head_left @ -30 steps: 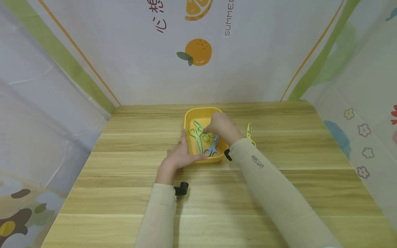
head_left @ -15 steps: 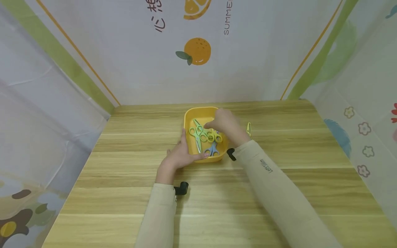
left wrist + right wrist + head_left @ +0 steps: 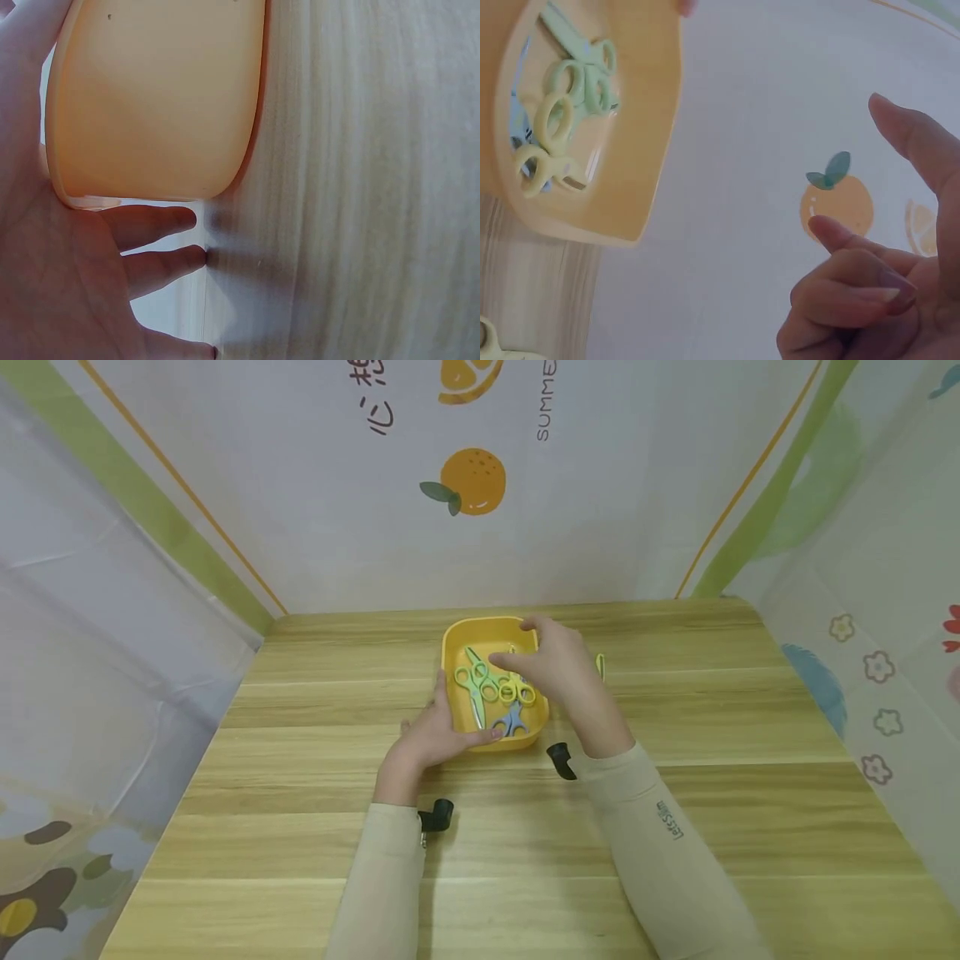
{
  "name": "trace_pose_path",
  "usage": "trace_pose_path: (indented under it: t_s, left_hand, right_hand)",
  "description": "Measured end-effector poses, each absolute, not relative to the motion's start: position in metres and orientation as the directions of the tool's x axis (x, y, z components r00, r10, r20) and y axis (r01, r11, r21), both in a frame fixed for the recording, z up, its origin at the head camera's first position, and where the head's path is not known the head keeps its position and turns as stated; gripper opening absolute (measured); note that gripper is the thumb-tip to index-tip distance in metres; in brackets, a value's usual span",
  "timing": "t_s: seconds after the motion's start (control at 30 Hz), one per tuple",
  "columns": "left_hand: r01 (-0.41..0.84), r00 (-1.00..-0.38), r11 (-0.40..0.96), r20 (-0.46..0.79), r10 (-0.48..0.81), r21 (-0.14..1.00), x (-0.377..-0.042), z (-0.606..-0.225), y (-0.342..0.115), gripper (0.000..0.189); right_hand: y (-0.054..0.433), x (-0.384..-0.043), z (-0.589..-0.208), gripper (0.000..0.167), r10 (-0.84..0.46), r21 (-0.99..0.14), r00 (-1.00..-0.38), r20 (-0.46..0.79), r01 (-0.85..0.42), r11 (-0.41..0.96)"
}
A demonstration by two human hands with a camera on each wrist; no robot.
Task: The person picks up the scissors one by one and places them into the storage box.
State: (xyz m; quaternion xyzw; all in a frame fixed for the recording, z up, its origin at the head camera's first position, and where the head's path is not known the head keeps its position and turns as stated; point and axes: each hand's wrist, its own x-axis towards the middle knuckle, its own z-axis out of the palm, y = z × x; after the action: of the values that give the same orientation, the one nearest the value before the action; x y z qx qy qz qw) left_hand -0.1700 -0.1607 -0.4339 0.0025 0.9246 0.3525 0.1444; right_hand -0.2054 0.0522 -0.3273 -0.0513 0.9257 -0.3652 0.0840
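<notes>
A yellow plastic box stands on the table with several pairs of children's scissors inside. Green scissors lie at its left, blue scissors near its front, and yellow scissors at the right, partly over the blue pair. My left hand holds the box at its front left corner, thumb along the near rim and fingers down the left side. Over the box's right edge is my right hand, thumb and index finger spread apart, holding nothing. In the right wrist view its other fingers are bent.
Another pair of yellow scissors lies on the wooden table right of the box, mostly hidden behind my right hand. A white printed curtain hangs behind the table's back edge.
My right hand has let go of the yellow scissors inside the box, drawn up and back to the right, and spread its thumb and index finger. My left hand stays on the box.
</notes>
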Motion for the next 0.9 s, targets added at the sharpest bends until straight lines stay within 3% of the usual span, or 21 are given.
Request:
trace_pose_path:
  t_s: [0.33, 0.9]
  left_hand:
    - [-0.093, -0.961, 0.746, -0.256, 0.106, 0.66, -0.17, -0.434, -0.16, 0.147]
    - [-0.095, -0.964, 0.722, -0.243, 0.105, 0.686, -0.169, -0.436, -0.16, 0.147]
  right_hand:
    - [0.071, -0.18, -0.338, 0.086, -0.097, -0.799, -0.984, -0.147, 0.06, 0.598]
    - [0.12, -0.18, -0.37, 0.087, -0.018, -0.758, -0.98, -0.199, 0.142, 0.637]
